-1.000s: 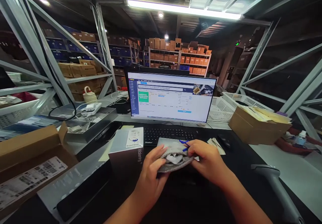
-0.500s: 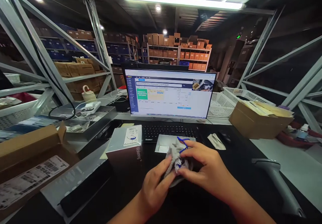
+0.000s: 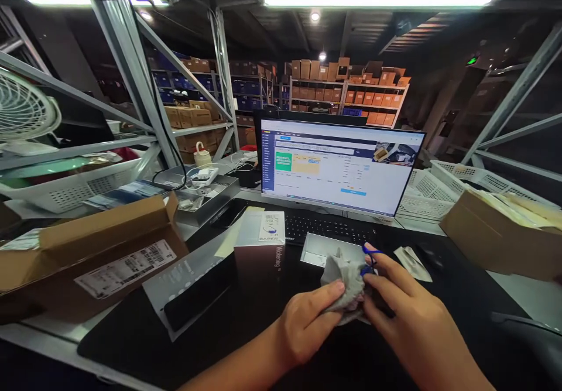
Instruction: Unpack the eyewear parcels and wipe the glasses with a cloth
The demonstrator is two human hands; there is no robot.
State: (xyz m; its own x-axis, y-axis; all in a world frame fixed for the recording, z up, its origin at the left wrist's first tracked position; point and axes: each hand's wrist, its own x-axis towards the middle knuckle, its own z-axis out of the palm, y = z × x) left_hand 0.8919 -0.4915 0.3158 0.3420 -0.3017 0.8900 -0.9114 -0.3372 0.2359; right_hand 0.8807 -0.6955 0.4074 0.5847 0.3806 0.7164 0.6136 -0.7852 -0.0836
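In front of me my left hand [image 3: 314, 323] is closed on a crumpled grey cloth pouch [image 3: 345, 280], thumb on its near side. My right hand [image 3: 408, 303] pinches at the pouch's right side, where a blue cord [image 3: 371, 256] sticks out and loops past the index finger. What the right fingertips press inside the pouch is hidden. Just beyond the pouch lies an open silver-white tray [image 3: 314, 249], partly covered by it. To the left stands a silver box [image 3: 259, 250] marked "Wakening", with a label on its top.
A keyboard [image 3: 329, 228] and monitor [image 3: 338, 165] stand behind. At left are an open cardboard carton [image 3: 127, 262], a clear plastic sleeve [image 3: 188, 288] and a metal tray [image 3: 211, 203]. At right lie a small pale cloth [image 3: 413, 263], a mouse [image 3: 430, 256], a scanner [image 3: 522, 329] and a carton [image 3: 492, 233].
My view has turned left, so the scene has shifted right and a fan shows at left. The clear wrapping and dark piece seen at the pouch's opening are now hidden by my right hand.
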